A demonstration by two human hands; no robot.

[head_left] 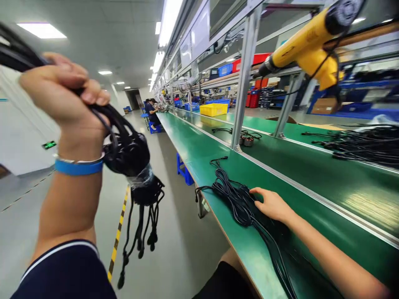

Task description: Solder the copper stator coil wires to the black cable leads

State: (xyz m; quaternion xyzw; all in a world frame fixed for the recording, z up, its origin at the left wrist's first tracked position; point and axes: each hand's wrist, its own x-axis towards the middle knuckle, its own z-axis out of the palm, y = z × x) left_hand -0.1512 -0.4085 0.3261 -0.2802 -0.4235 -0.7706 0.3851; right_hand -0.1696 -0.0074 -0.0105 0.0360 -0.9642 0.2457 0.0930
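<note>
My left hand [70, 89] is raised at the upper left, closed round a thick bundle of black cables. The bundle [127, 151] hangs past my wrist; clear wrap [140, 178] binds it, and several connector ends dangle below. On the green bench lies a loose pile of black cables [230, 195], with long strands running toward the bottom edge. Beside the pile's right side, my right hand [271, 203] reaches in with thumb and index finger apart, the fingertips at the cables. Its other fingers are partly hidden.
A metal frame post [243, 83] rises from the bench, and a yellow power screwdriver [299, 41] hangs at upper right. More black cables [368, 143] lie at the right. A yellow bin [213, 109] stands farther back. A seated person [151, 111] is far down the bench.
</note>
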